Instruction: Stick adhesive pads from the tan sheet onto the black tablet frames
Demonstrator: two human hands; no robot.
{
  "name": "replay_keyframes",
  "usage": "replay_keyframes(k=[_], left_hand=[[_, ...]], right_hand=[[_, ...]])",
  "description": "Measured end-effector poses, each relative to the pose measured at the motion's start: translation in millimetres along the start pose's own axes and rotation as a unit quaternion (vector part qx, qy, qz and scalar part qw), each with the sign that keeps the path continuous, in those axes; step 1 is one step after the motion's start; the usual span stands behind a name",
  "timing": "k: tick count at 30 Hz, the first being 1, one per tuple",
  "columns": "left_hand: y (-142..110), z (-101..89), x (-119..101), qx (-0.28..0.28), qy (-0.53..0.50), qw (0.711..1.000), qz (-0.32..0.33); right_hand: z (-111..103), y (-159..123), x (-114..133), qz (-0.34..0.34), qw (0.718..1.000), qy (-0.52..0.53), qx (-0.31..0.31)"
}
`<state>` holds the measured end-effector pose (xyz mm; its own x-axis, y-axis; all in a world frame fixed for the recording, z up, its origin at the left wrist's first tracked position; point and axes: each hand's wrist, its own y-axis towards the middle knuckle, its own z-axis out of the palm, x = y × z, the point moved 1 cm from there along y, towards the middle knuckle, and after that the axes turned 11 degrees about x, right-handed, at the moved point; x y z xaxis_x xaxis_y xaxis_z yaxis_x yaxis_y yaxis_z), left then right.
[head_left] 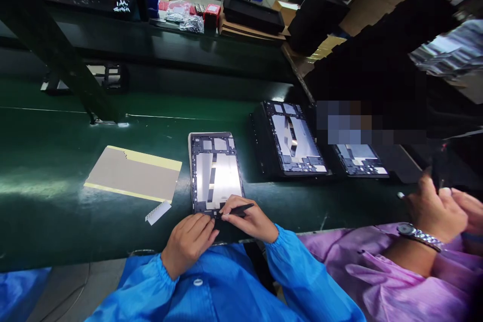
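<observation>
An opened tablet frame (215,168) lies flat on the green belt (56,161) in front of me, its inner metal plates showing. My right hand (251,221) pinches thin black tweezers (237,209) whose tip rests at the frame's near edge. Beside it, my left hand (188,241) is curled, fingertips touching the same near edge close to the tweezer tip; whether it holds anything small is hidden. Both my sleeves are blue.
A tan sheet with yellow strips (134,173) and a small white strip (158,212) lie left of the frame. Two more opened tablets (294,136) (360,159) sit to the right. A co-worker's hands (437,209) in pink sleeves work at the right. Boxes and trays (252,14) line the far shelf.
</observation>
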<state>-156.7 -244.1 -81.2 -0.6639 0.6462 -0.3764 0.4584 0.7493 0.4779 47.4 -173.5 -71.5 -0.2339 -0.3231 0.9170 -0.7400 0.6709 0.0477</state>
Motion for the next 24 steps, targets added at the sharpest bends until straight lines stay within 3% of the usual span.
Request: replay_keyframes(k=[7, 12, 16, 19, 21, 24], left_hand=[[0.5, 0.2, 0.8, 0.023, 0.025, 0.999, -0.003], [0.9, 5.5, -2.6, 0.032, 0.029, 0.999, -0.022], [-3.1, -4.8, -5.7, 0.004, -0.012, 1.000, -0.023], [-10.5, -30.0, 17.2, -0.040, -0.001, 0.997, -0.060], [-19.2, -51.3, 49.7, -0.053, 0.060, 0.984, -0.157], [-38.5, -77.3, 105.0, -0.033, 0.161, 0.940, -0.300]], right_hand=[[-0.3, 1.0, 2.5, -0.004, 1.000, -0.011, 0.026], [-4.3, -1.8, -3.4, 0.091, 0.978, 0.173, -0.067], [-13.9, 11.4, 11.2, 0.088, 0.964, 0.220, -0.118], [-14.4, 51.5, 27.2, 0.065, 0.974, 0.183, -0.117], [-4.6, 96.0, 33.6, 0.053, 0.981, 0.165, -0.085], [25.7, 178.0, 33.3, 0.046, 0.980, 0.190, -0.021]])
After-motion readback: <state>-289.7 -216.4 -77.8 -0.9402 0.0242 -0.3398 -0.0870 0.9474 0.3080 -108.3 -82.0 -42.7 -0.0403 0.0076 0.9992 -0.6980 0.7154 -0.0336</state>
